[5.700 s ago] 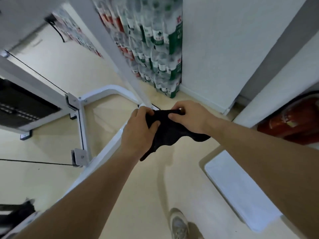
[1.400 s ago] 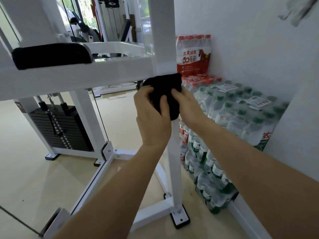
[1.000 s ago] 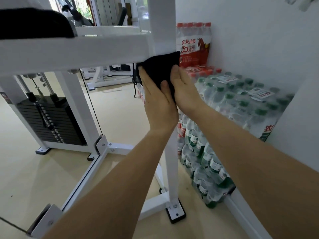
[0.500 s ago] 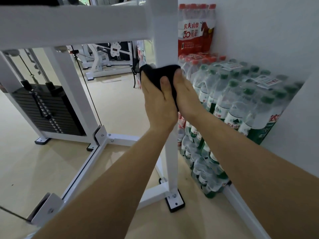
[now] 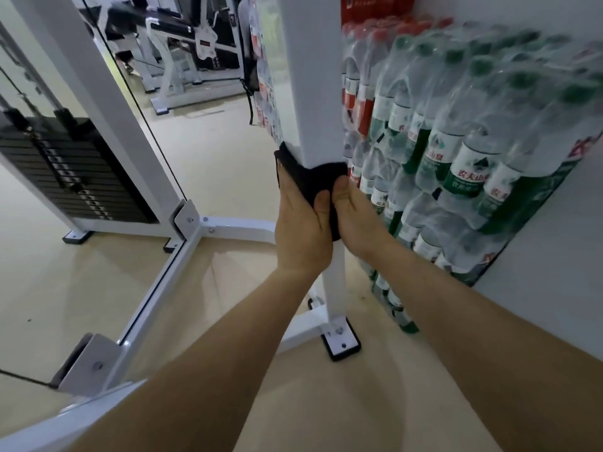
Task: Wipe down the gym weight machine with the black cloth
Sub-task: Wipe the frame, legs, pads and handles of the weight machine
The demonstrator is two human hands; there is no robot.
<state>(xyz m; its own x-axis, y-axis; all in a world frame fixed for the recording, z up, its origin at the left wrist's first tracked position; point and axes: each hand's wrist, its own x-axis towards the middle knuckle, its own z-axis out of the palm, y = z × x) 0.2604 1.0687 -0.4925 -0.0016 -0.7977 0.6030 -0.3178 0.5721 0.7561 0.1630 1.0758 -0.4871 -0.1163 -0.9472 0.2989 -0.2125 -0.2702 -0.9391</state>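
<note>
The black cloth (image 5: 310,181) is wrapped round the white square-section metal post (image 5: 313,76) of the weight machine, just toward 12 o'clock from mid-view. It is gripped from both sides: the left hand (image 5: 301,230) is curled round it at the post's 9 o'clock, with its thumb laid on the fabric, and the right hand (image 5: 355,216) at 3 o'clock. Shrink-wrapped clear plastic water bottles (image 5: 456,141) are stacked at 2 o'clock, and a black plate weight stack (image 5: 65,171) is seen at 9 o'clock.
</note>
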